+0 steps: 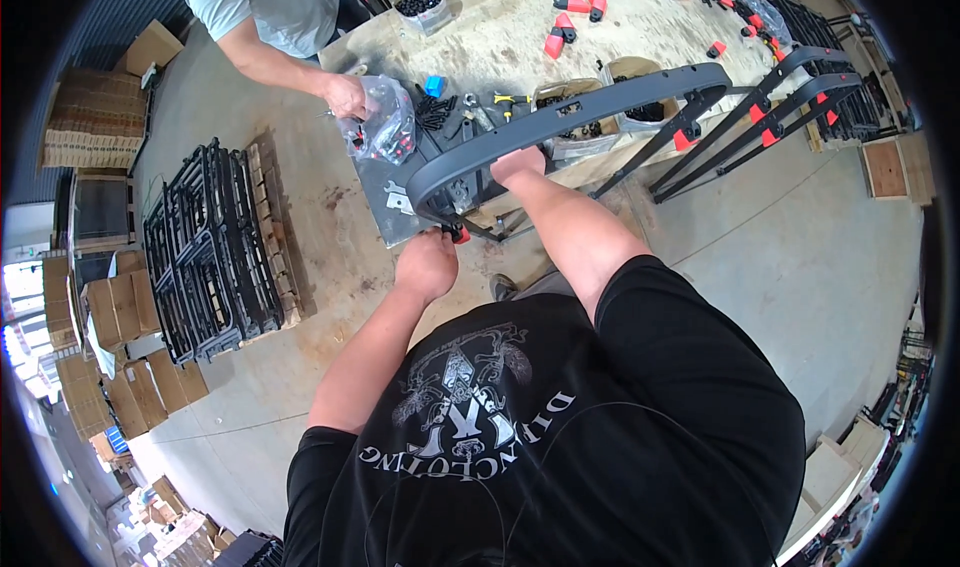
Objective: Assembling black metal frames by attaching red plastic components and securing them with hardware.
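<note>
Black T-shirt [600,437] of the person wearing the camera is filling the 6 o'clock part of the view, both forearms reaching up toward 12. The worktable [520,37] is sitting at 12 o'clock, wooden top scuffed, carrying loose hardware. The long dark grey curved frame [560,117] is lying across the table's near edge, running from about 10 o'clock of the hands out to 2 o'clock, probably overhanging so its rounded near end is reachable from below. Black tube legs with red joints [760,117] are fanning out at 2 o'clock, hanging off the table side. Stack of black metal racks [210,252] is resting on a pallet at 9 o'clock, cardboard boxes [95,122] beyond it. The right hand [518,163] is pressing down on the frame's top edge, fingers curled over it and closed on the bar, seemingly steadying it. The left hand [427,264] is sitting just under the frame's curved end at 7 o'clock of the right hand, fingers bunched shut around something small where a red fitting [461,235] is showing; whether it is a tool or the fitting itself, cannot tell. A co-worker's hand [348,95] at 11 o'clock is gripping a clear bag of small parts [385,127]. Red-and-black clips [575,12] are lying scattered at 12 o'clock.
</note>
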A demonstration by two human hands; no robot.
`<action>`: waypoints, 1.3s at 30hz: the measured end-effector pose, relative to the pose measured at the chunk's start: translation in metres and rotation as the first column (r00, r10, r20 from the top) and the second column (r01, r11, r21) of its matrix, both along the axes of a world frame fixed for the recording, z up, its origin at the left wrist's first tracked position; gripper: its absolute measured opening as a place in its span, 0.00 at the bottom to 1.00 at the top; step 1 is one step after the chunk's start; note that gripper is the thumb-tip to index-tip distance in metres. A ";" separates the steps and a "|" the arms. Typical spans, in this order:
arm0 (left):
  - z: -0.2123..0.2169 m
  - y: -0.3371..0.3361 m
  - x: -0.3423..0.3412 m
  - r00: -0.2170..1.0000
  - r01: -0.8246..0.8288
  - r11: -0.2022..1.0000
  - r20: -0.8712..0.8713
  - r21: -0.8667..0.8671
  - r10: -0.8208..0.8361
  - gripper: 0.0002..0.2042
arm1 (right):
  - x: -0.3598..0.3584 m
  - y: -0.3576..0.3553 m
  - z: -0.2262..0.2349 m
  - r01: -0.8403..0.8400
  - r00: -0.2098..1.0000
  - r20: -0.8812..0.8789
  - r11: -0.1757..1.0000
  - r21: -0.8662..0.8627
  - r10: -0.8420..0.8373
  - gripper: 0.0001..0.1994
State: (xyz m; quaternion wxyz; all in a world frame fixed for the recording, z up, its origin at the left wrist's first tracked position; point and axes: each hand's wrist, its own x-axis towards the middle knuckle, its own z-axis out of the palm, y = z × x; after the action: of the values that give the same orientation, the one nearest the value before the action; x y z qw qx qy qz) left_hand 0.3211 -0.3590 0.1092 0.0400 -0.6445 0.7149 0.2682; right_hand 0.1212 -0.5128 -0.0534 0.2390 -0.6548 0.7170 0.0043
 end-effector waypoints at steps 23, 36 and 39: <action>-0.018 0.029 -0.012 0.935 -0.350 0.928 -0.097 -0.128 0.340 0.16 | -0.074 0.096 0.083 -0.144 0.704 0.704 0.989 0.013 0.093 0.25; 0.023 0.039 -0.105 0.265 -0.498 0.811 -0.837 0.306 0.478 0.17 | -0.109 0.122 0.171 -0.518 0.683 0.656 0.846 0.127 0.320 0.24; 0.027 0.048 -0.102 0.356 -0.463 0.873 -0.869 0.157 0.345 0.18 | -0.110 0.133 0.174 -0.473 0.636 0.735 0.871 0.131 0.235 0.22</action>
State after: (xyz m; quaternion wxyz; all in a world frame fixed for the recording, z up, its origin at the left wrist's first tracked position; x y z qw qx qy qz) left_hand 0.2195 -0.3105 0.1358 -0.4359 -0.5702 0.4647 0.5187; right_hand 0.0115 -0.3796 0.1208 0.5859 -0.6895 0.4177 -0.0826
